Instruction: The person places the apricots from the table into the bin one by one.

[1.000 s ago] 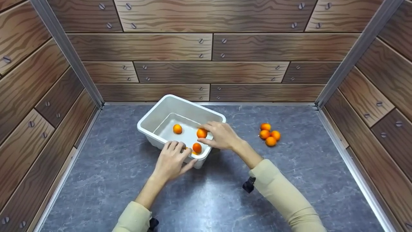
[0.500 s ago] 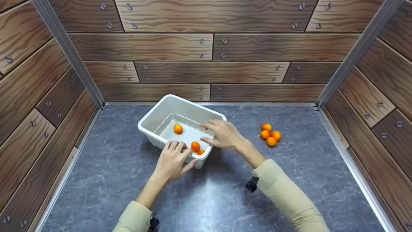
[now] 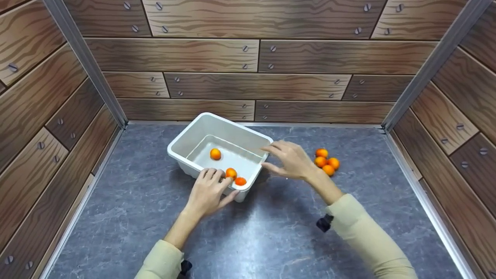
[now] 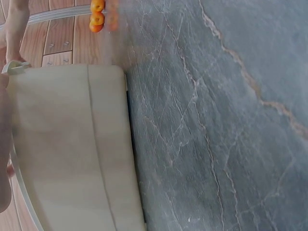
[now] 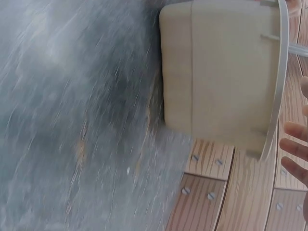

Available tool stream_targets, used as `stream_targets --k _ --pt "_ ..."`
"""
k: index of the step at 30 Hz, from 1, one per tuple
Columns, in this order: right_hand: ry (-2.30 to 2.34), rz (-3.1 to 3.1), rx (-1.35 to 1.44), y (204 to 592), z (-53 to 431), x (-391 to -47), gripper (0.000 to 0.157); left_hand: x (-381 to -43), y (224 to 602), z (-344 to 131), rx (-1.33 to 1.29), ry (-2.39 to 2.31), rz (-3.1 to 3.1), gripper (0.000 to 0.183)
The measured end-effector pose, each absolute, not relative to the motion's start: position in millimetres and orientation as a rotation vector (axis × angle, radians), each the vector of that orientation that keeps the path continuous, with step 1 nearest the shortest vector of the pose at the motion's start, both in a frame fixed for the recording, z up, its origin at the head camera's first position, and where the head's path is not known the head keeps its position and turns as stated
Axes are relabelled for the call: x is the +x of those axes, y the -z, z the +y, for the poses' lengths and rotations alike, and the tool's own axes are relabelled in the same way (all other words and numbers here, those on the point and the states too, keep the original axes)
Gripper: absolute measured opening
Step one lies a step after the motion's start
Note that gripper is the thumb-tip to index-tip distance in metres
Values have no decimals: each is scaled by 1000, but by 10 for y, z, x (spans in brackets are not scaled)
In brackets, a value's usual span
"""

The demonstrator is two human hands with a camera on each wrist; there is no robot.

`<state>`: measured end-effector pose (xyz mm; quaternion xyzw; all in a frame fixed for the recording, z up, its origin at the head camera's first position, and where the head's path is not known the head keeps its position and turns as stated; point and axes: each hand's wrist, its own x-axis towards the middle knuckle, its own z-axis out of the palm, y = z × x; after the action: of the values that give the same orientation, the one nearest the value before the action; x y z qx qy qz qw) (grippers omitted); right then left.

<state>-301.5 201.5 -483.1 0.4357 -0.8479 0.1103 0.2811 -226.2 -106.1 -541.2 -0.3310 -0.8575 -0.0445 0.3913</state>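
Left hand [image 3: 207,192]: fingers bent over the near rim of the white bin [image 3: 223,128], thumb outside; reads as a steadying hold. Right hand [image 3: 290,159]: fingers spread, nothing held, beside the bin's right end. Lone fruit [image 3: 215,154], orange and round, inside the bin, ahead of the left fingertips; near fruits [image 3: 240,181], at least two, close by those fingertips, one partly hidden. Fruit pile [image 3: 333,163], four visible, on the counter [image 3: 116,217] just to the right of the right hand. Handling, judged: fruit light, fairly firm, smooth, apt to roll; hard squeezing may bruise it. Best taken singly, thumb opposing fingertips across the widest part. Bin probably light, stiff plastic, may slide if knocked; best held at the rim
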Motion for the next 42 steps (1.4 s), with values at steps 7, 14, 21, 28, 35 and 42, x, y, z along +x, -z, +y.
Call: stream_targets --k 7,14,21,28,35,42 --pt "-255 -2301 1096 4856 2358 -3008 52 -2260 5405 -1055 -833 118 -2185 38" --pt "-161 -2452 964 4972 2728 -2991 56 -2267 5418 -1055 -834 121 -2177 39" --pt "-159 -2587 816 5130 3068 -2939 59 -2278 5416 -1050 -847 129 -2166 38" --pt "-182 -2673 694 5304 3322 -2893 64 -2290 5420 -1055 -849 141 -2157 39" --pt "-150 -2752 612 5454 3533 -2847 65 -2281 5415 -1044 -836 122 -2168 38" --pt "-110 -2758 570 5602 3700 -2815 62 -2269 5418 -1051 -835 118 -2174 40"
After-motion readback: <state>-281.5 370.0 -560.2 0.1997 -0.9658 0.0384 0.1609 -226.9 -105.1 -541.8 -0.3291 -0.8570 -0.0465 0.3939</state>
